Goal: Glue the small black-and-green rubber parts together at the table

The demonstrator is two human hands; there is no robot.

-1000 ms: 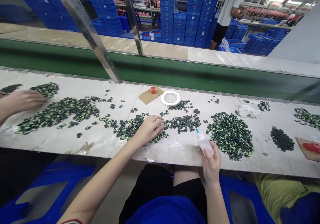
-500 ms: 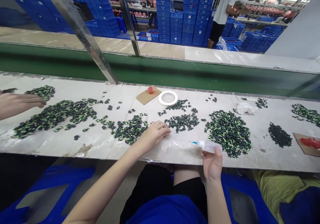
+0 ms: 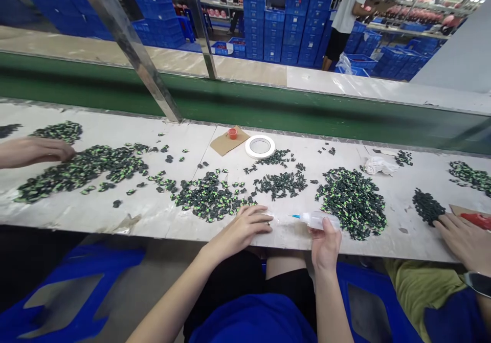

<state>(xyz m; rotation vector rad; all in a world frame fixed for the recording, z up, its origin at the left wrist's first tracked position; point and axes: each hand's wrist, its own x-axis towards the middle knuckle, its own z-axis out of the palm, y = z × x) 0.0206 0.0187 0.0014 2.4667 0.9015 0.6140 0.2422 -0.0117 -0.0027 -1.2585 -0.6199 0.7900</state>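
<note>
My right hand (image 3: 326, 243) grips a clear squeeze bottle (image 3: 316, 220) whose blue needle tip points left over the bench. My left hand (image 3: 245, 226) is low over the bench near its front edge, fingers curled together; a tiny part seems to show at the fingertips, too small to make out. Behind and left of it spreads a pile of black and green pieces (image 3: 209, 197). Small dark pieces (image 3: 282, 184) lie beyond the bottle's tip. Another black and green pile (image 3: 351, 202) sits just right of the bottle.
A white tape roll (image 3: 260, 146) and a cardboard piece (image 3: 220, 143) with a red cup (image 3: 232, 133) lie further back. Other people's hands reach in at the left (image 3: 36, 150) and right (image 3: 466, 241). A metal post (image 3: 134, 51) rises behind the bench.
My left hand has moved right and closer to the front edge, uncovering more of the pile. A co-worker's hand has appeared at the right. The left co-worker's hand has shifted slightly right.
</note>
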